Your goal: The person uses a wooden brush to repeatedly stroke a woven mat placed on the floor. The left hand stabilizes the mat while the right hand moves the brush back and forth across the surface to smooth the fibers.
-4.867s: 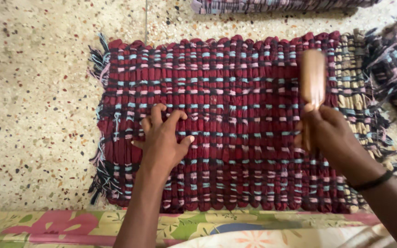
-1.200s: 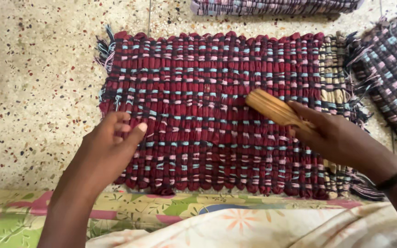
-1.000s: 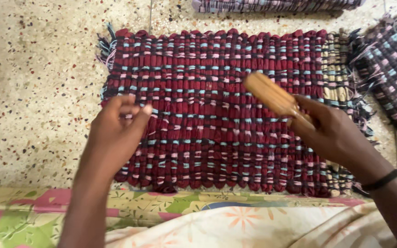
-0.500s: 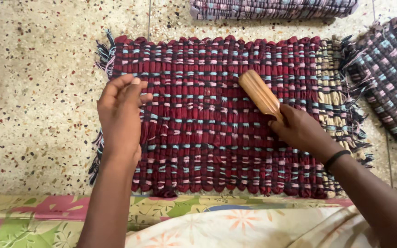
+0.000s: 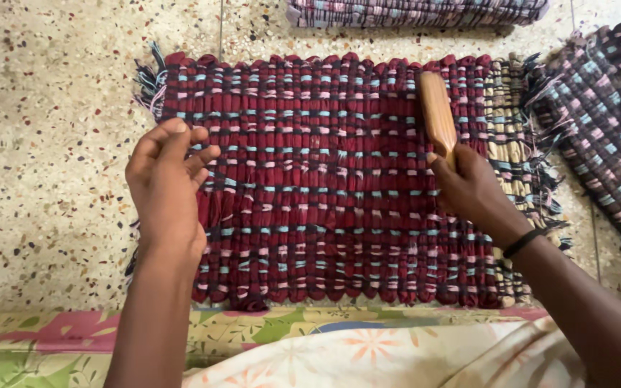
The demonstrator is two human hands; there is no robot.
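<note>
A dark red woven rag mat (image 5: 325, 179) with pink and light blue threads lies flat on the speckled floor. Its right end has a beige band and a dark fringe. My right hand (image 5: 472, 190) grips the handle of a wooden beater (image 5: 438, 113), whose broad end points up and away over the mat's right part. My left hand (image 5: 167, 187) hovers over the mat's left edge, fingers loosely curled and apart, holding nothing. A black band circles my right wrist.
Another woven mat (image 5: 418, 11) in grey and pink lies at the top edge, and a third dark mat (image 5: 605, 108) lies at the right. A flowered cloth (image 5: 267, 338) covers my lap along the bottom. Terrazzo floor (image 5: 44, 144) spreads to the left.
My right hand has swung the wooden beater from pointing up-left to nearly upright and further right. My left hand has lifted and shifted slightly left along the mat's edge.
</note>
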